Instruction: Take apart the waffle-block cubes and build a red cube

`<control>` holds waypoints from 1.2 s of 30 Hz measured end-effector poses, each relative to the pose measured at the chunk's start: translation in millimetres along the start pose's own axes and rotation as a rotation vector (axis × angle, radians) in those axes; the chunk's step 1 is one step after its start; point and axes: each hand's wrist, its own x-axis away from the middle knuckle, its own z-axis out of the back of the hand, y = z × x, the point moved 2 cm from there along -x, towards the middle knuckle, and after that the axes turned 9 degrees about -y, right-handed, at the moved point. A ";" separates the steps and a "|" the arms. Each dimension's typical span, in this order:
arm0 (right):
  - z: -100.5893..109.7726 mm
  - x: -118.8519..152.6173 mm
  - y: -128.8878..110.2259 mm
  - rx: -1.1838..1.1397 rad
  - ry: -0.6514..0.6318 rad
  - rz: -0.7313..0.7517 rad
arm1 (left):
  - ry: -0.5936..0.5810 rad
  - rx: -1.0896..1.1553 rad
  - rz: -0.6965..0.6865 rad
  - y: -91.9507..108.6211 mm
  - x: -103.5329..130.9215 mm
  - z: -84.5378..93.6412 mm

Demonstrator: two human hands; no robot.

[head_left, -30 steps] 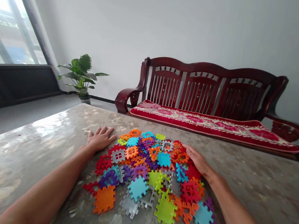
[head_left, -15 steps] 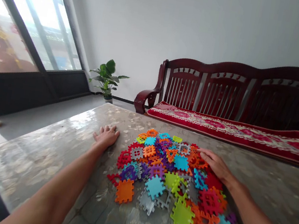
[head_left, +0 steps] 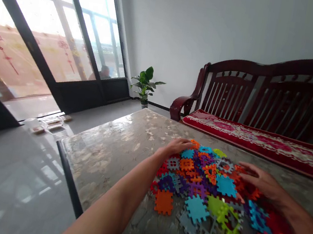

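Interlocking plastic pieces (head_left: 198, 187), assorted colours: one overlapping heap on the patterned worktop (head_left: 122, 147), between the two hands. Left hand (head_left: 177, 147): at the heap's far left edge; fingertips poorly seen, so whether its grip is apart or together cannot be told. Right hand (head_left: 259, 179): at the heap's right side, by orange pieces (head_left: 248, 190); grip apart. Orange square tile (head_left: 164, 202): flat, near left corner. Beyond: wooden sofa (head_left: 186, 104), red floral cover (head_left: 248, 135); potted plant (head_left: 146, 84).
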 end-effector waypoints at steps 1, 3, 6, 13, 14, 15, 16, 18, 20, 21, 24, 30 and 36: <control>-2.6 2.2 -2.5 -0.063 -0.034 -0.037 | -0.013 0.025 -0.011 3.4 -4.6 -3.4; -6.3 7.8 -9.1 -0.171 -0.048 -0.118 | -0.013 0.089 -0.003 7.9 -13.5 -10.1; -9.0 14.8 -20.0 -0.327 0.024 -0.208 | 0.019 0.164 0.014 12.8 -24.7 -20.8; -15.4 17.2 -29.3 -0.568 0.012 -0.236 | 0.140 0.297 -0.012 32.6 -37.7 -32.5; -15.3 17.5 -30.3 -0.571 0.017 -0.222 | 0.158 0.310 -0.020 36.2 -38.4 -32.4; -15.2 17.8 -31.6 -0.573 0.013 -0.205 | 0.171 0.323 -0.031 39.7 -38.8 -32.2; -14.9 18.1 -33.0 -0.573 0.001 -0.185 | 0.176 0.337 -0.050 43.3 -38.8 -31.8; -14.3 18.5 -36.1 -0.563 -0.041 -0.132 | 0.152 0.358 -0.123 51.5 -37.3 -30.8; -14.1 18.9 -39.4 -0.529 -0.093 -0.057 | 0.082 0.301 -0.214 60.8 -33.5 -29.9; -14.0 19.4 -41.2 -0.499 -0.117 -0.013 | 0.040 0.229 -0.238 65.3 -30.9 -29.6; -12.2 22.6 -45.1 -0.384 -0.139 0.087 | -0.072 -0.038 -0.155 74.0 -22.8 -30.7; 18.9 30.1 -12.8 -0.086 -0.022 0.012 | -0.153 -0.184 0.033 72.0 -16.1 -36.4; 38.7 39.2 45.8 0.176 0.110 -0.081 | -0.077 -0.110 -0.001 63.8 -20.5 -35.7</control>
